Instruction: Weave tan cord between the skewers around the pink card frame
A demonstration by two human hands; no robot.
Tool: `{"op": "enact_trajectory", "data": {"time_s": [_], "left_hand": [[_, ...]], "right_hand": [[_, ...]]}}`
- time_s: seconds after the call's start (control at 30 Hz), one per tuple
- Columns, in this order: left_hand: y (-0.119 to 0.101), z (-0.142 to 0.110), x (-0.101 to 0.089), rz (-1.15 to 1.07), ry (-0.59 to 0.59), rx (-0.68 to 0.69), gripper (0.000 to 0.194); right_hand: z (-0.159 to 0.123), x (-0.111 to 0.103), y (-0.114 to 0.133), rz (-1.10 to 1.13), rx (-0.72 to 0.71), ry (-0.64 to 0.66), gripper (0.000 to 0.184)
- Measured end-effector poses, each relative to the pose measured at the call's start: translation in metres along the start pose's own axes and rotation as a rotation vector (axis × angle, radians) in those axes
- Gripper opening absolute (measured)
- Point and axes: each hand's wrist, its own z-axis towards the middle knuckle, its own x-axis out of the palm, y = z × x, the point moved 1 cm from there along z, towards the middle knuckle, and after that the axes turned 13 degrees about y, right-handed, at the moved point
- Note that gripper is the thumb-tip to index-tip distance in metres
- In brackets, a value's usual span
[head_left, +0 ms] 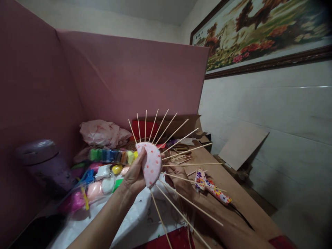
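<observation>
A half-round, pale pink padded piece with red-orange dots is held up over the table. Several thin wooden sticks fan out from its curved edge. My left hand grips the piece at its left side, the thumb lying on the dotted face. Behind its right edge is my right hand, among the lower sticks, its fingers partly hidden; what it pinches, if anything, cannot be made out. To the right of that hand lies a flower-patterned glue gun with a black cord.
Packets of coloured modelling clay lie at left, beside a lidded purple container. A pink plastic bag sits behind them. Loose sticks rest on the brown tabletop. A cardboard sheet leans against the right wall.
</observation>
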Motion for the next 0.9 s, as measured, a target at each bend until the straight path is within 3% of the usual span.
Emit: {"op": "enact_trajectory", "data": {"time_s": [0.13,0.23,0.37,0.5,0.7,0.9], "left_hand": [[0.002,0.001,-0.006,0.062,-0.087,-0.005,0.010],[0.001,0.001,-0.010,0.111,-0.138,-0.038,0.015],[-0.007,0.001,-0.013,0.156,-0.199,0.013,0.013],[-0.017,0.000,-0.013,0.173,-0.152,0.066,0.013],[-0.027,-0.002,-0.017,0.235,-0.179,0.086,0.017],[-0.030,0.000,-0.022,0.266,-0.205,0.080,0.017]], "right_hand": [[-0.001,-0.001,0.000,-0.062,0.019,-0.014,0.032],[-0.001,-0.001,0.002,-0.081,0.035,0.013,0.034],[0.000,-0.009,0.006,-0.122,0.007,0.033,0.032],[0.003,-0.027,0.012,-0.122,-0.054,-0.047,0.031],[0.006,-0.057,0.030,0.182,-0.127,-0.193,0.029],[0.001,-0.067,0.044,0.093,-0.222,-0.263,0.030]]}}
